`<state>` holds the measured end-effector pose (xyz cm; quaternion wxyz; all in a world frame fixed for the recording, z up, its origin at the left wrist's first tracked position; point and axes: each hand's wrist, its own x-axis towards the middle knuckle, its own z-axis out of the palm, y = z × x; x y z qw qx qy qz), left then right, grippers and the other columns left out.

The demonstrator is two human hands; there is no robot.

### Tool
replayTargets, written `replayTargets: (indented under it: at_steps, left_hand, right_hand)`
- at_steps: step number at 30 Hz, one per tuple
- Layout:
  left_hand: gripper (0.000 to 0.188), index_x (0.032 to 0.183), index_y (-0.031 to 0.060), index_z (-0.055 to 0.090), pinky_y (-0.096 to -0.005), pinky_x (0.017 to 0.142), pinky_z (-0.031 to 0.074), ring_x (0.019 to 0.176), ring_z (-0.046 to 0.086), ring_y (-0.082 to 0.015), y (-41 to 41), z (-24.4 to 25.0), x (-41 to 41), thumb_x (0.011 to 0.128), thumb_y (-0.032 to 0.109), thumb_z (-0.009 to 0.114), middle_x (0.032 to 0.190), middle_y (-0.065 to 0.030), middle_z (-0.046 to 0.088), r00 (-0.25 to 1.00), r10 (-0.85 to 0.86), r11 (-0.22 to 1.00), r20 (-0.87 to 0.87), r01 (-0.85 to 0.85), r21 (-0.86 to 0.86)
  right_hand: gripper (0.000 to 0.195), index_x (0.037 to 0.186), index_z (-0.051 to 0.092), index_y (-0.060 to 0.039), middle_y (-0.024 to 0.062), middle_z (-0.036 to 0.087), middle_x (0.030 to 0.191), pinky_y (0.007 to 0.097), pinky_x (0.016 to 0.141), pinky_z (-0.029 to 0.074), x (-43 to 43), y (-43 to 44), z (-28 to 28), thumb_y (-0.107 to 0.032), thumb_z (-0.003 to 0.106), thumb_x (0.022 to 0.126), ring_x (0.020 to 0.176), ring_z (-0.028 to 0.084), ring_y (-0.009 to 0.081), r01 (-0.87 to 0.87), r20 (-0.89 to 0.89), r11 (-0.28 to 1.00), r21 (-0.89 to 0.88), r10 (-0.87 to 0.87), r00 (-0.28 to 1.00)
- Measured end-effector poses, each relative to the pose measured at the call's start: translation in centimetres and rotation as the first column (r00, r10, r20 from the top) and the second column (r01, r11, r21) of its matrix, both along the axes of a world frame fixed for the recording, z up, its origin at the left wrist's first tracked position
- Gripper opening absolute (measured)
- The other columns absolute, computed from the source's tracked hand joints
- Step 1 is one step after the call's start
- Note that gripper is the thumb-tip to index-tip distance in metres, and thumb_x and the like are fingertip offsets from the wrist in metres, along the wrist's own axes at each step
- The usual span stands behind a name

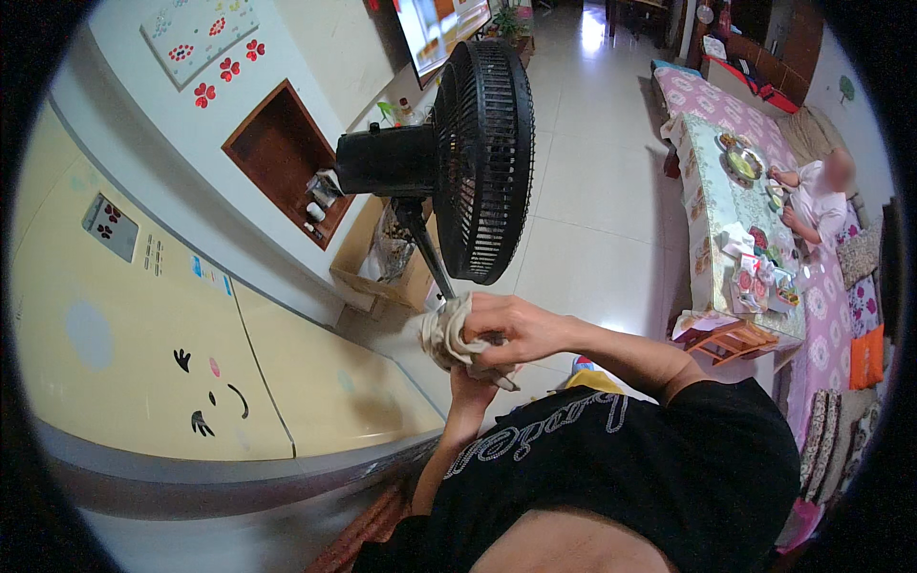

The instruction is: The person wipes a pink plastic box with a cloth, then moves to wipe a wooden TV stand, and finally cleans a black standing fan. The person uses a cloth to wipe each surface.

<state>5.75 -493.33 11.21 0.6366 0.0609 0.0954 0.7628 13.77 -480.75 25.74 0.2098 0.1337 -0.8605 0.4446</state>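
Note:
My right hand (519,328) grips a crumpled beige cloth (448,336) in front of my chest. Below it, my left hand (469,387) is at the underside of the same cloth, its fingers mostly hidden. Just beyond the cloth stands a black pedestal fan (483,161), its round grille facing right and its motor housing (387,159) on the left. The fan's pole (433,258) slants down to behind the cloth. Whether the cloth touches the pole cannot be told.
A cream refrigerator (165,336) with stickers stands at left. Beyond are a brown wall niche (286,157), a cardboard box (390,283) and a television (440,32). At right, a person (820,197) sits by a cloth-covered table (706,215) bearing food.

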Motion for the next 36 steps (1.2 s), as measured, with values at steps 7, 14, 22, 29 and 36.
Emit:
replayTargets:
  at_steps: [7,14,22,29,36]
  left_hand:
    - [0.054,0.128,0.0164,0.033,-0.0459,0.097,0.031,0.117,0.037,-0.0267,-1.7,-2.9,-0.3,0.085,0.047,0.04,0.129,-0.0081,0.037,0.878,0.212,0.96,-0.429,-0.27,-0.078]
    - [0.045,0.123,0.0096,0.039,-0.0359,0.098,0.032,0.113,0.041,-0.0235,1.8,-1.1,-6.5,0.088,0.038,0.039,0.124,-0.0079,0.043,0.969,0.229,0.955,-0.095,-0.204,0.216]
    - [0.03,0.108,0.0112,0.051,-0.0344,0.082,0.045,0.093,0.054,-0.019,8.7,2.9,-18.7,0.088,0.031,0.042,0.104,-0.0061,0.056,0.958,0.279,0.789,-0.069,-0.188,0.585]
    - [0.069,0.132,0.0036,0.025,-0.032,0.097,0.028,0.117,0.036,-0.0221,16.6,8.1,-13.3,0.081,0.031,0.061,0.132,-0.0119,0.03,0.008,0.499,0.615,-0.867,-0.707,0.348]
    - [0.049,0.122,0.0012,0.038,-0.0282,0.086,0.039,0.102,0.048,-0.0194,14.1,8.4,-10.5,0.081,0.015,0.061,0.116,-0.0106,0.048,0.356,0.443,0.761,-0.823,-0.634,0.135]
  right_hand:
    - [0.024,0.085,0.058,-0.0068,0.0108,0.052,0.103,0.0493,0.096,0.026,-0.7,-1.1,-0.6,-0.019,0.063,0.065,0.109,0.041,0.0299,-0.187,0.093,0.817,0.545,0.164,0.982]
    - [0.037,0.108,0.058,-0.0106,0.0132,0.046,0.122,0.04,0.093,0.036,1.6,5.4,4.6,0.0,0.061,0.072,0.114,0.042,0.0294,0.281,-0.301,0.946,0.159,-0.225,0.927]
    - [0.061,0.125,0.04,-0.0057,0.0233,0.026,0.134,0.0424,0.101,0.024,-4.2,14.1,6.5,-0.03,0.066,0.075,0.123,0.027,0.036,0.82,-0.566,0.572,0.016,-0.671,0.479]
    - [0.065,0.124,0.043,-0.008,0.0221,0.013,0.14,0.0442,0.102,0.021,-5.3,13.6,5.0,-0.038,0.066,0.072,0.128,0.015,0.0368,0.832,-0.439,0.555,0.006,-0.745,0.501]
    - [0.062,0.123,0.044,-0.0089,0.0204,0.013,0.14,0.0456,0.102,0.02,-4.6,14.0,4.7,-0.041,0.063,0.074,0.128,0.016,0.0363,0.813,-0.482,0.582,-0.005,-0.714,0.508]
